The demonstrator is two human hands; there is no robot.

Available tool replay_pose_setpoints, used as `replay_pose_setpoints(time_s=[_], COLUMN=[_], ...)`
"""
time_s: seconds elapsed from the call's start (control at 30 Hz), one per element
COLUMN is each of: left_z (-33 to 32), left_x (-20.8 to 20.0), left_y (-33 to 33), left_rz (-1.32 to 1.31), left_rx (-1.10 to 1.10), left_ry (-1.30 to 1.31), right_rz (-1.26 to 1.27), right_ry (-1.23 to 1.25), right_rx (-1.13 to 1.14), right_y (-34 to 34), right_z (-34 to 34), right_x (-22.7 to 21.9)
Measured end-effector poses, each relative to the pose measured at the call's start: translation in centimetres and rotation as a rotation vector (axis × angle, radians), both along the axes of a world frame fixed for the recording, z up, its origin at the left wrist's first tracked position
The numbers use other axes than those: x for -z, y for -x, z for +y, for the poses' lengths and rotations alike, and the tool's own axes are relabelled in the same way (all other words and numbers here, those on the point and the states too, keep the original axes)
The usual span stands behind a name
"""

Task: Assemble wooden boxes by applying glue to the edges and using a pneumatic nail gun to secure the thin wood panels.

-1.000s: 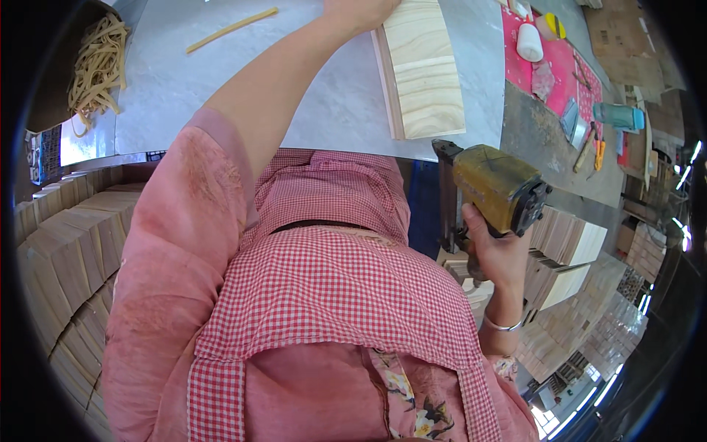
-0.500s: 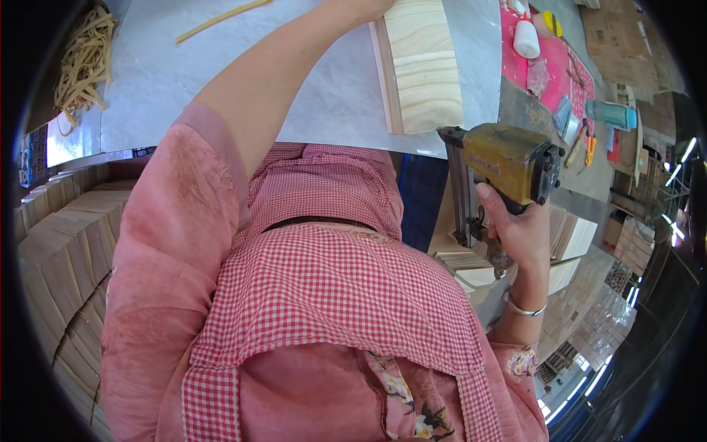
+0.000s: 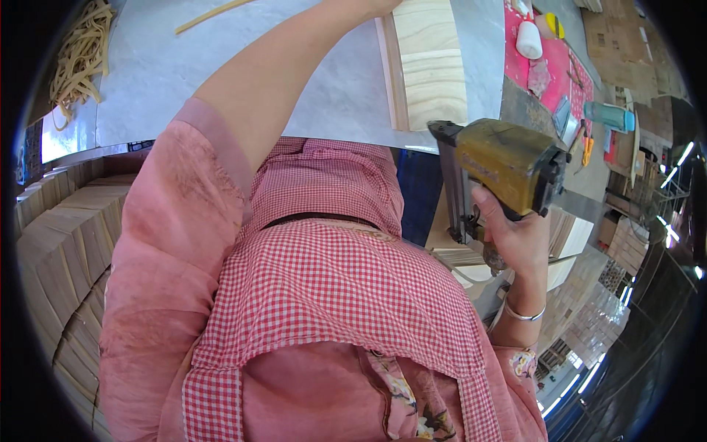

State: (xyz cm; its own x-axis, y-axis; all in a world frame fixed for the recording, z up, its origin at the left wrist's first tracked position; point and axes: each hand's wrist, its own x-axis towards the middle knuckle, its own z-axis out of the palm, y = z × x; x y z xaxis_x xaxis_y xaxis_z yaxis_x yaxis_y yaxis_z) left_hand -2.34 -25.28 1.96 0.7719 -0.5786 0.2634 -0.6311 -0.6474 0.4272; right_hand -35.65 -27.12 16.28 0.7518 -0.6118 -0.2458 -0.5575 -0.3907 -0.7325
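Note:
My right hand (image 3: 513, 234) is closed round the grip of a nail gun (image 3: 508, 162) with a scuffed yellow-gold body and a dark magazine. Its dark nose points left, at the near end of a pale wooden block (image 3: 431, 66) lying on the table; whether they touch I cannot tell. The block shows straight joint lines and wavy grain. At the top edge, my left hand (image 3: 375, 6) is by the far end of this block. Its fingers are cut off by the picture's edge.
The grey table (image 3: 184, 81) carries a thin wood strip (image 3: 213, 16). Curled strips (image 3: 79, 66) lie far left. Stacked wooden pieces (image 3: 66, 236) stand beside me at left. At right are a white bottle (image 3: 529, 40), a teal bottle (image 3: 608, 116) and orange-handled pliers (image 3: 588, 151).
The nail gun has moved slightly up and left, its nose nearer the block's near end. The view has shifted a little. My left arm stays stretched toward the block.

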Motion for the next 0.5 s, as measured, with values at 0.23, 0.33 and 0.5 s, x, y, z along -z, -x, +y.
replay_pose_setpoints(time_s=[0.23,0.33,0.5], left_z=[-0.1,0.0,0.0], left_x=[0.3,0.5,0.1], left_y=[0.2,0.0,0.1], left_rz=[-0.002,0.006,0.017], left_rx=[-0.01,-0.008,-0.004], left_ry=[0.023,0.034,0.032], right_rz=[0.117,0.112,0.104], right_ry=[-0.048,-0.051,-0.063], right_rx=[0.006,-0.002,-0.002], right_y=[-1.3,-1.4,-1.6], right_z=[0.9,0.7,0.8], right_x=[-0.2,-0.2,-0.2])
